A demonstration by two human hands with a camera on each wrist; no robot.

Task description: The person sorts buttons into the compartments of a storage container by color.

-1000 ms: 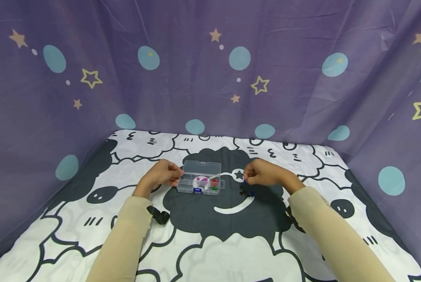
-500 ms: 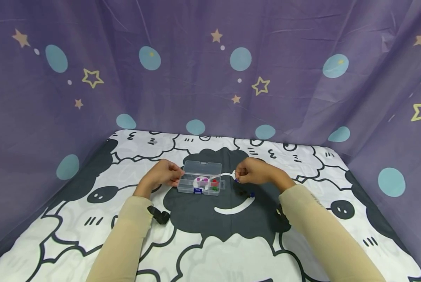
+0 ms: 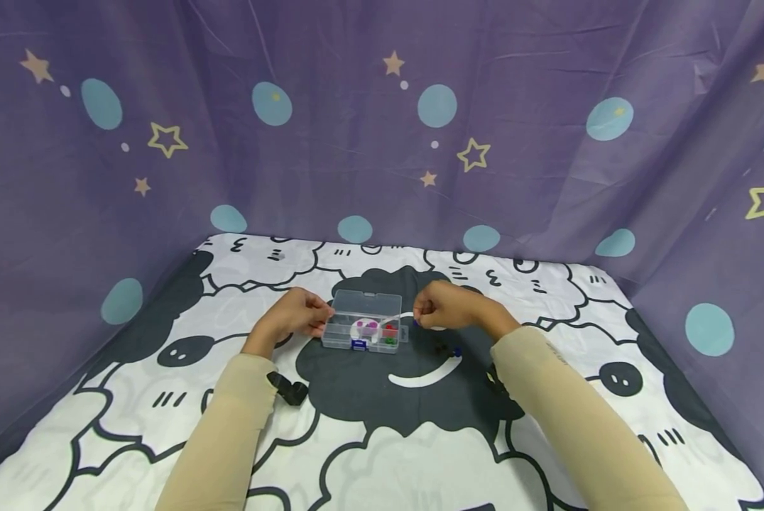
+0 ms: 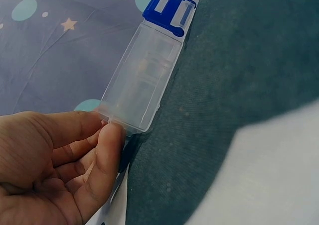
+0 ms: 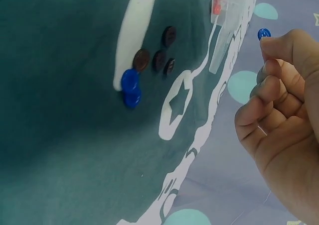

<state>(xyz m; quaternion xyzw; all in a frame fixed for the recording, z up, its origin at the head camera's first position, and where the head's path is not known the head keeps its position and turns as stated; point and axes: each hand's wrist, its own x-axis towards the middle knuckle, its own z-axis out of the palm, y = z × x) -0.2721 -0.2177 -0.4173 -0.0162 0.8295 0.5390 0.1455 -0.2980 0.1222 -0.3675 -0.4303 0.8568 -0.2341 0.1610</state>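
One blue button (image 5: 264,34), pinched in the fingers of my right hand (image 5: 289,120), near one open clear box (image 4: 141,78), its end pinched by my left hand (image 3: 295,312); step, I judge, carrying; next, a steady reach over the box.

the box (image 3: 339,331) lies left of loose buttons (image 5: 130,80) on cloth (image 3: 420,408).

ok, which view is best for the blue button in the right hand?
Right wrist: the blue button shows large enough to read as round, held at the tips of the right hand, its lower edge partly covered. Head gives just a tiny blue speck there; left wrist doesn't show it at all.
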